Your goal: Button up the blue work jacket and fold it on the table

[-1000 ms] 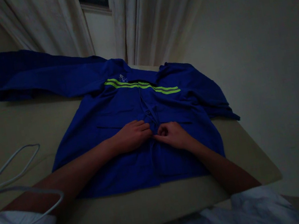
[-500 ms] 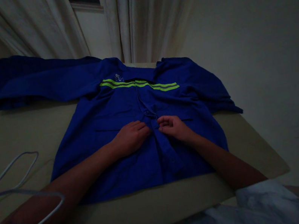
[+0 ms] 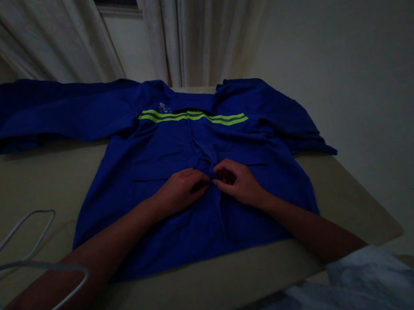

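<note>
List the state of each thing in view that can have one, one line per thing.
Blue work jacket with reflective yellow-green stripes, lying front up, spread on the table, sleeves rumpled
Left hand, fingers curled, resting on the jacket's front placket
Right hand, fingers curled, fingertips at the placket
Beige table, bearing the jacket
White cord, looped
Curtains, hanging, parted at the window

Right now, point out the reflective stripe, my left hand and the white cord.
Reflective stripe (image 3: 192,116): head view, middle of the yellow-green band.
Left hand (image 3: 181,191): head view, back of the hand.
White cord (image 3: 30,263): head view, upper strand of its lower loop.
</note>
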{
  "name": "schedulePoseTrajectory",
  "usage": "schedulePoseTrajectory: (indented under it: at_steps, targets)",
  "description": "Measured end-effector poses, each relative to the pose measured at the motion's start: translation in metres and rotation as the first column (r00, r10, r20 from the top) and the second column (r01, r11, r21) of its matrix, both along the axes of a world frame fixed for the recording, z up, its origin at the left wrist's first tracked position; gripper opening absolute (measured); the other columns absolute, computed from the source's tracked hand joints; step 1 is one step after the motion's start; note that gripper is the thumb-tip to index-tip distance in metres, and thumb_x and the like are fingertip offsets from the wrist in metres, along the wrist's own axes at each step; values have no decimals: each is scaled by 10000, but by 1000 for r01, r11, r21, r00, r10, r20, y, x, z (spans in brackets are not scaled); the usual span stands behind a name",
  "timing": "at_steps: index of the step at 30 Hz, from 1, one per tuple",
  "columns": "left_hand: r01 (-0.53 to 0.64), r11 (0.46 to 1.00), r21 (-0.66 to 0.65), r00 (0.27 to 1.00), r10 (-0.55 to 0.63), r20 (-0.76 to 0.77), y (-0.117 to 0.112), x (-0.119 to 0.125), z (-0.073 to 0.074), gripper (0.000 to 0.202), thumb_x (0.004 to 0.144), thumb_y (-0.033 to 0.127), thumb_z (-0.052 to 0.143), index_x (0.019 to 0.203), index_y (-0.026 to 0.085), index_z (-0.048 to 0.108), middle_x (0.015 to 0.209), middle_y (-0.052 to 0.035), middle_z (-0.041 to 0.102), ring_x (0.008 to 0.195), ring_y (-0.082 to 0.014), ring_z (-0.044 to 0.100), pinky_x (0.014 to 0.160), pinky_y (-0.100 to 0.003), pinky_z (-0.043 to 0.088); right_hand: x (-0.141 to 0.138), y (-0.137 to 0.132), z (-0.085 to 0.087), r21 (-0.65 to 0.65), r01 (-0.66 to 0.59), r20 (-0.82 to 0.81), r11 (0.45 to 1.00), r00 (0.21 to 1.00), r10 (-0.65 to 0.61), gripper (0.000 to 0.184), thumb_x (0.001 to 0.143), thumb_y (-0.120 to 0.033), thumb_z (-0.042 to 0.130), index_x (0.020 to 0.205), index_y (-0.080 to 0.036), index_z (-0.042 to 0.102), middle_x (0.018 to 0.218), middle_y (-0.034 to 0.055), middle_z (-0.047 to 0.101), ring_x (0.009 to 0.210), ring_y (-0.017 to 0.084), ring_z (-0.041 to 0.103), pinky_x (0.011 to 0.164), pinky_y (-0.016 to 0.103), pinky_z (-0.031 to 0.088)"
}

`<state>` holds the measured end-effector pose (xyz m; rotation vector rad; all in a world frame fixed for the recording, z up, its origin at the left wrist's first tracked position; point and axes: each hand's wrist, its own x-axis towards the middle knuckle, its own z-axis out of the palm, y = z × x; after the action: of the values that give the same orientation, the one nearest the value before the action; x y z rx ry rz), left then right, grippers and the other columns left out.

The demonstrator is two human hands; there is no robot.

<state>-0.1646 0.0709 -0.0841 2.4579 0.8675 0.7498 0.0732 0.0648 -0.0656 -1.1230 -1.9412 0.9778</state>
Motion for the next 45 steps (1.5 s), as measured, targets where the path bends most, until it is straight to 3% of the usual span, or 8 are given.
schedulePoseTrajectory:
  at_steps: [4, 8, 14, 23, 28, 32, 39, 45]
  targets:
    - [-15, 1000, -3, 1000, 15, -6, -1, 0, -2, 140, 986, 222, 604, 1110, 220, 667, 967, -38, 722, 915, -178, 691, 816, -295, 538, -1, -1, 1, 47, -11, -5, 999, 1000, 12, 190, 850, -243, 714, 1014, -233, 617, 887, -9, 610, 640, 107, 557, 573, 239, 448]
    - [-38, 998, -40, 999, 39, 11, -2, 0, -2, 295, 985, 246, 608, 1280, 245, 596, 991, -24, 718, 913, -178, 697, 822, -301, 546, -1, -1, -3, -25, -2, -29, 1000, 1000, 1, 306, 842, -235, 721, 1106, -250, 566, 899, -20, 625, 634, 106, 566, 545, 227, 440]
    - [-30, 999, -17, 1000, 30, -2, -3, 0, 1, 477, 1007, 246, 578, 1477, 263, 496, 1010, -29, 731, 937, -187, 701, 848, -314, 547, -1, -1, -4, 4, 7, -29, 1000, 1000, -7, 454, 846, -236, 738, 1265, -270, 565, 924, -19, 627, 630, 102, 564, 545, 231, 446]
    - [-48, 999, -23, 999, 48, -13, -2, 0, -1, 352, 993, 252, 601, 1342, 214, 569, 1015, -35, 734, 940, -187, 708, 831, -309, 550, -1, 1, -6, 6, 58, 65, 998, 996, -58, 428, 847, -304, 765, 1233, -242, 590, 988, 13, 662, 627, 104, 580, 580, 253, 471]
    - [-58, 998, -19, 998, 58, -22, -3, 1, 0, 298, 988, 243, 609, 1284, 215, 589, 1005, -33, 737, 952, -189, 709, 833, -310, 553, 0, 0, -5, 72, 97, 157, 993, 982, -107, 375, 856, -318, 772, 1185, -232, 613, 994, 28, 683, 648, 120, 583, 627, 273, 490]
    - [-75, 996, 57, 995, 79, -66, -3, 2, 1, 278, 991, 257, 608, 1261, 191, 601, 1070, -71, 739, 1000, -213, 700, 882, -343, 549, 0, 0, -5, 89, 111, 199, 990, 972, -127, 362, 856, -321, 791, 1160, -219, 622, 981, 28, 681, 646, 124, 574, 654, 286, 492]
    - [-99, 959, 264, 963, 160, -219, -4, 2, 4, 252, 1018, 370, 584, 1129, 152, 646, 1002, -106, 720, 946, -257, 671, 854, -389, 522, 2, 1, -1, 148, -73, 255, 986, 966, 33, 211, 939, -247, 702, 1149, -232, 713, 1104, 56, 624, 813, 152, 618, 771, 304, 512]
    - [-68, 984, 167, 982, 95, -163, -4, 4, 7, 212, 1023, 275, 570, 1207, 184, 626, 1010, -70, 723, 931, -213, 671, 839, -334, 514, 10, 11, 4, 72, -74, 222, 995, 974, 56, 85, 841, -150, 699, 894, -207, 666, 853, -7, 586, 688, 128, 548, 666, 271, 452]
